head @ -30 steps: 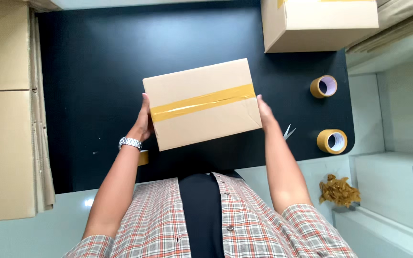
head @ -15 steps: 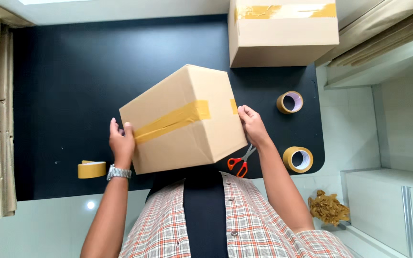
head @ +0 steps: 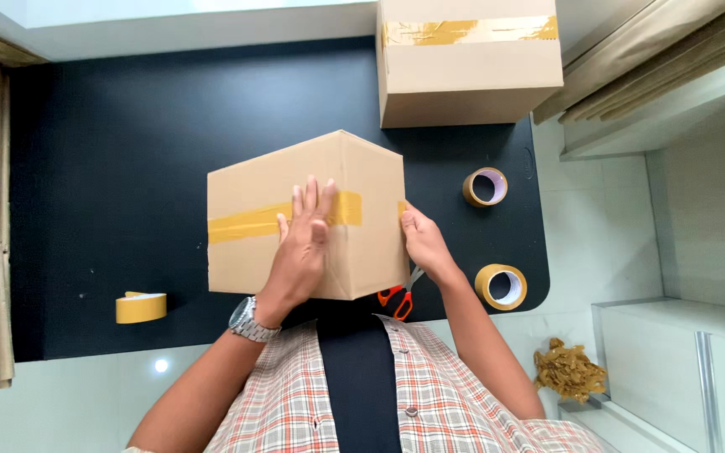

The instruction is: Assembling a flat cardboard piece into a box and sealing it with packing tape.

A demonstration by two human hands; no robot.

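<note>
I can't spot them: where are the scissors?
The orange-handled scissors lie on the black table, mostly hidden under the taped box, beside the right hand.

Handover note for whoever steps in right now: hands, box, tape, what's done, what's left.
Left hand: flat, fingers spread on the tape strip across the cardboard box; no grip closed.
Right hand: braces the box's right side.
Box sits mid black table, tape strip already over one face.
Second taped box at the far edge. Tape rolls: two to the right, one to the left. Orange-handled scissors are partly hidden under the box's near right corner.
Done: one strip on. Left: other faces cannot be seen; check them.
</note>
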